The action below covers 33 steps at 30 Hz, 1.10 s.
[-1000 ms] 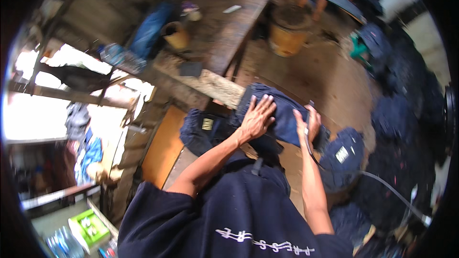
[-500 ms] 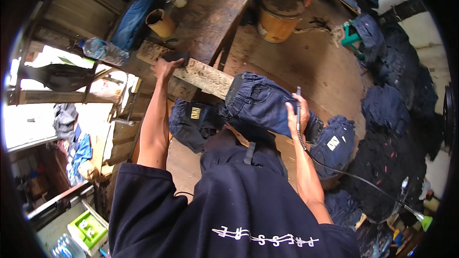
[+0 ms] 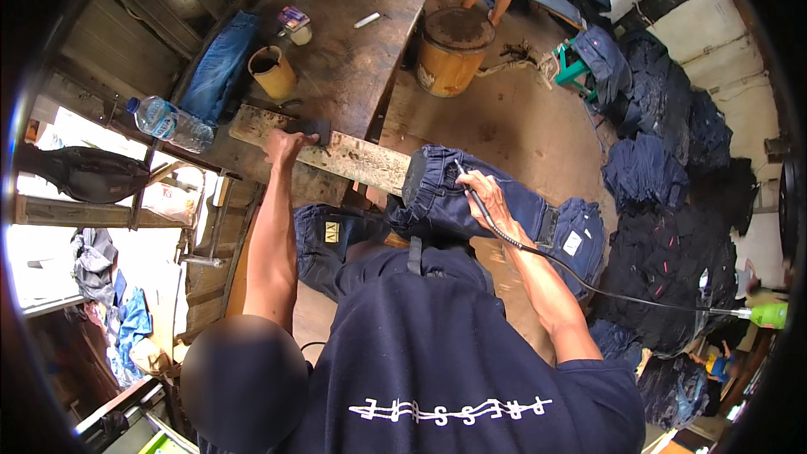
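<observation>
Dark blue denim trousers (image 3: 513, 206) with a gathered elastic waist are pulled over the end of a long worn wooden board (image 3: 370, 161). My right hand (image 3: 487, 195) is closed round a slim pen-like rotary tool (image 3: 471, 188), its tip at the denim near the waistband. A black flexible cable (image 3: 580, 279) runs from the tool past my forearm. My left hand (image 3: 284, 145) grips a small dark pad (image 3: 313, 130) lying on the board, left of the trousers; its fingertips are partly hidden. Another dark denim garment (image 3: 324, 244) with a pale label hangs below the board.
The dark worktable (image 3: 345, 59) holds a tan cup (image 3: 272, 72), a white marker (image 3: 367, 20) and folded blue denim (image 3: 220, 59). A plastic bottle (image 3: 172, 124) lies to the left. Beyond stands a yellow drum (image 3: 454, 55), near another person's legs. Denim piles (image 3: 656, 261) line the right side.
My right hand has moved left along the trousers, bringing the tool tip near the waistband. My left hand stays at the dark pad. The view has shifted.
</observation>
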Each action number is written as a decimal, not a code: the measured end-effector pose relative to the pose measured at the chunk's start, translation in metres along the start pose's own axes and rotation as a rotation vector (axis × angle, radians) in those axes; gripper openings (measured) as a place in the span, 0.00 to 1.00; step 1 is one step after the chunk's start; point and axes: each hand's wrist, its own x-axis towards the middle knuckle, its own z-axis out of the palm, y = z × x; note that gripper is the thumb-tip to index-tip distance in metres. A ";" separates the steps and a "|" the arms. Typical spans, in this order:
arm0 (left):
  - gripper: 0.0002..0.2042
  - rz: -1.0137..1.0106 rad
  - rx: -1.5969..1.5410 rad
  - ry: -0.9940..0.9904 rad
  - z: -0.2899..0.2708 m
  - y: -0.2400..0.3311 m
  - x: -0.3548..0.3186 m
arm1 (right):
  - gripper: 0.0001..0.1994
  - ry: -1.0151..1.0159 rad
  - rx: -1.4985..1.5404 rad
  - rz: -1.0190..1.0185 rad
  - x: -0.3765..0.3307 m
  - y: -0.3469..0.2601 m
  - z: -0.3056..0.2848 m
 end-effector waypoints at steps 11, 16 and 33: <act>0.25 0.709 -0.726 -0.042 0.101 0.082 -0.154 | 0.20 0.082 0.136 0.001 0.006 -0.009 -0.013; 0.29 0.300 -0.984 -0.505 0.161 0.107 -0.205 | 0.19 0.166 0.191 -0.001 0.006 -0.018 -0.019; 0.21 0.416 -0.597 -0.589 0.184 0.138 -0.236 | 0.25 0.302 0.246 0.342 -0.025 0.067 -0.021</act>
